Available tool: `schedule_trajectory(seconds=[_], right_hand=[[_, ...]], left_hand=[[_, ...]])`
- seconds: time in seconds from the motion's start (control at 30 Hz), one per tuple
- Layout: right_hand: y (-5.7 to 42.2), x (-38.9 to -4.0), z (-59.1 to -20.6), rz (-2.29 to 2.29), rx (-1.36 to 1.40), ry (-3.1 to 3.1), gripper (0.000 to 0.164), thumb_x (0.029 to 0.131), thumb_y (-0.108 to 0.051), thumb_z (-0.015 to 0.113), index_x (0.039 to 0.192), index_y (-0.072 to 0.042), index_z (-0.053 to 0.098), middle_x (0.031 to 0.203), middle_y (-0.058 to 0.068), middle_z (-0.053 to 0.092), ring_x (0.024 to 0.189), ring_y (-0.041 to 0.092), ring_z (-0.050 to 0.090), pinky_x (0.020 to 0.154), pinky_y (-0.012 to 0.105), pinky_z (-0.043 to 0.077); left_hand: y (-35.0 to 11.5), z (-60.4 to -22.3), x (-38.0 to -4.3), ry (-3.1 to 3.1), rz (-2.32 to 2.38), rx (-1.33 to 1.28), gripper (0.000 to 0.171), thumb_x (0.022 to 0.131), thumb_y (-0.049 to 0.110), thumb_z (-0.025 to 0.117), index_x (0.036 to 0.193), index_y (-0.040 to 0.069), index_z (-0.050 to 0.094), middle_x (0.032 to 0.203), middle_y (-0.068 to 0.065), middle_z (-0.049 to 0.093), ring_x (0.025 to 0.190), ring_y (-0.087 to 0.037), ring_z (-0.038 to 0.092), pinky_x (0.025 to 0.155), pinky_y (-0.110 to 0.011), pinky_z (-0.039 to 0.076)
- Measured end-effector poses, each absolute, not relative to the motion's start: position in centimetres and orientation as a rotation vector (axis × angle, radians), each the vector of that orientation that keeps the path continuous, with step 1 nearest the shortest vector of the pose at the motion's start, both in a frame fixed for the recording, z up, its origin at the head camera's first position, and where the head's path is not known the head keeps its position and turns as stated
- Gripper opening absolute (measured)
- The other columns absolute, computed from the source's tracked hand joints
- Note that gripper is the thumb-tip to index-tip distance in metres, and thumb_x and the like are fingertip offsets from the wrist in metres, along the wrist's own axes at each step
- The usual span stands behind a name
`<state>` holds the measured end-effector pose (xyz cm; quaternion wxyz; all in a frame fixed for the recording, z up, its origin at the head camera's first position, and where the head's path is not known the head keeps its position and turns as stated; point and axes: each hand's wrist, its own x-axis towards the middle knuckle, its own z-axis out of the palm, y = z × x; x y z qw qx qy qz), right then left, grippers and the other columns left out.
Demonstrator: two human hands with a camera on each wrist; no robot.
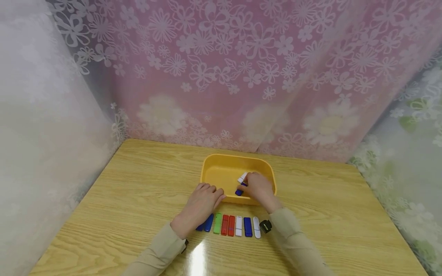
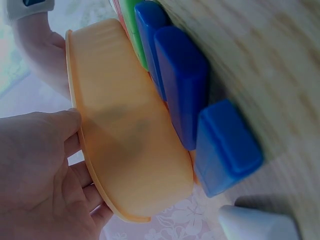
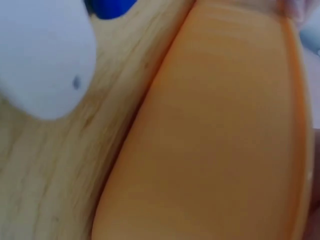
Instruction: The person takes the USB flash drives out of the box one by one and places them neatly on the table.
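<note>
A yellow plastic bin [image 1: 238, 156] stands on the table. My left hand [image 1: 202, 203] grips its near left rim, thumb outside and fingers over the edge, as the left wrist view shows. Reaching inside at the right, my right hand [image 1: 259, 187] has its thumb and fingers at a blue USB stick [image 1: 238, 192] and close to a white USB stick [image 1: 243, 177]. Whether it pinches either one is unclear; the bin's wall [image 3: 200, 125] hides the fingers in the right wrist view.
In front of the bin runs a row of USB sticks: blue [image 1: 208, 223], green [image 1: 217, 223], red [image 1: 225, 225], another red, white [image 1: 239, 226], blue [image 1: 248, 227] and white [image 1: 256, 227]. Flowered curtains [image 1: 207, 76] enclose the wooden table [image 1: 138, 184].
</note>
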<state>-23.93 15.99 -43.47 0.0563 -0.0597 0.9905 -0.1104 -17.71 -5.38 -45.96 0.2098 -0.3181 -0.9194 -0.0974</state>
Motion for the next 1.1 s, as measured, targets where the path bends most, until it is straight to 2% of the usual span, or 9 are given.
schedule_trajectory(seconds=[0.13,0.33,0.47,0.7,0.9,1.1], right_hand=[[15.7,-24.1,-43.7,-0.335,-0.161,2.995,0.039,0.083,-0.043,0.083,0.089,-0.007,0.07,0.082,0.005,0.063,0.069,0.019,0.057,0.059,0.034,0.048],[15.6,-24.4,-43.7,-0.45,-0.255,2.937,0.03,0.083,-0.026,0.086,0.097,-0.005,0.071,0.092,0.007,0.068,0.084,0.023,0.061,0.083,0.04,0.053],[15.5,-24.3,-43.7,-0.489,-0.281,2.91,0.031,0.081,-0.017,0.087,0.104,-0.004,0.071,0.099,0.01,0.066,0.092,0.025,0.06,0.09,0.044,0.052],[15.6,-24.4,-43.9,-0.622,-0.259,2.869,0.028,0.083,-0.01,0.085,0.103,-0.006,0.066,0.096,0.01,0.069,0.086,0.023,0.062,0.085,0.041,0.054],[16.3,-24.3,-43.9,-0.834,-0.293,2.972,0.021,0.084,-0.007,0.083,0.099,-0.006,0.069,0.09,0.008,0.07,0.078,0.022,0.063,0.074,0.039,0.054],[17.4,-23.4,-42.5,-1.131,-0.264,3.057,0.022,0.09,-0.005,0.076,0.111,-0.003,0.068,0.103,0.015,0.071,0.083,0.031,0.07,0.067,0.04,0.058]], left_hand=[[-5.3,-45.9,-17.6,-2.566,-0.264,-0.888,0.021,0.105,0.033,0.055,0.093,0.018,0.064,0.08,0.003,0.063,0.077,-0.017,0.059,0.089,-0.037,0.049],[-5.3,-45.9,-17.6,-2.565,-0.268,-0.885,0.021,0.105,0.033,0.056,0.092,0.018,0.062,0.078,0.002,0.062,0.076,-0.017,0.059,0.087,-0.037,0.049],[-5.3,-46.0,-17.7,-2.568,-0.262,-0.88,0.021,0.105,0.033,0.056,0.091,0.019,0.062,0.077,0.002,0.061,0.077,-0.017,0.059,0.087,-0.036,0.049],[-5.3,-46.0,-17.8,-2.557,-0.261,-0.88,0.021,0.105,0.033,0.056,0.09,0.019,0.063,0.078,0.003,0.063,0.076,-0.017,0.06,0.087,-0.036,0.049],[-5.4,-46.0,-17.8,-2.552,-0.256,-0.879,0.021,0.105,0.033,0.057,0.091,0.019,0.063,0.079,0.002,0.064,0.077,-0.018,0.061,0.087,-0.037,0.05],[-5.4,-45.9,-17.8,-2.562,-0.273,-0.881,0.021,0.105,0.032,0.057,0.091,0.018,0.064,0.08,0.002,0.065,0.077,-0.018,0.061,0.088,-0.038,0.05]])
